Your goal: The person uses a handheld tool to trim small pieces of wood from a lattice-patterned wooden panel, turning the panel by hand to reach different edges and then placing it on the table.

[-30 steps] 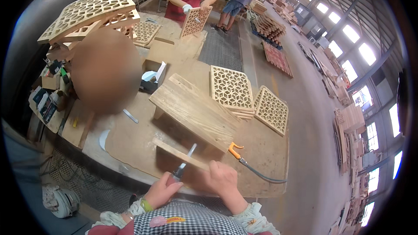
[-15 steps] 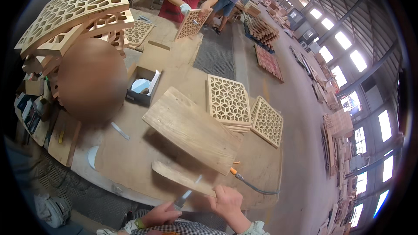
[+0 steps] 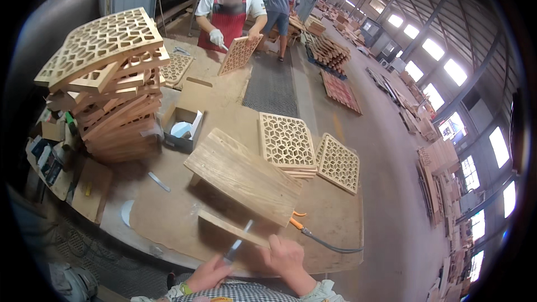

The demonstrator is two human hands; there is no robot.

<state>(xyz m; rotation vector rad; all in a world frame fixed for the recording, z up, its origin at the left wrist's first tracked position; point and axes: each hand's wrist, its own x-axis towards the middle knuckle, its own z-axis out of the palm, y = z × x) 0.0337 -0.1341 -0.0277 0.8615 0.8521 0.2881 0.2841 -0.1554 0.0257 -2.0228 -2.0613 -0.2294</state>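
Note:
My left hand (image 3: 210,273) is closed around the handle of a narrow-bladed hand tool (image 3: 231,251) with a pale blade. The blade passes behind a thin wooden piece (image 3: 226,227), seen nearly edge-on, and its tip shows beyond. My right hand (image 3: 284,255) grips the near right end of that piece in a fist. Just past it lies a broad, slightly curved wooden board (image 3: 243,176), raised above the table. To the right of this board are a stack of lattice panels (image 3: 287,141) and a single lattice panel (image 3: 338,164). The face of the piece I hold is hidden.
A tall pile of lattice panels (image 3: 106,50) stands at the left. Beside it are an open dark box (image 3: 180,144) and a loose metal strip (image 3: 159,182). An orange-ended tool with a hose (image 3: 305,229) lies right. Across the table a co-worker (image 3: 232,17) holds another lattice panel (image 3: 239,56).
The view has shifted so more shows at the top. My hands keep their grips, and the tool's blade reaches further past the wooden piece. The co-worker's gloved hand has moved off the panel's face.

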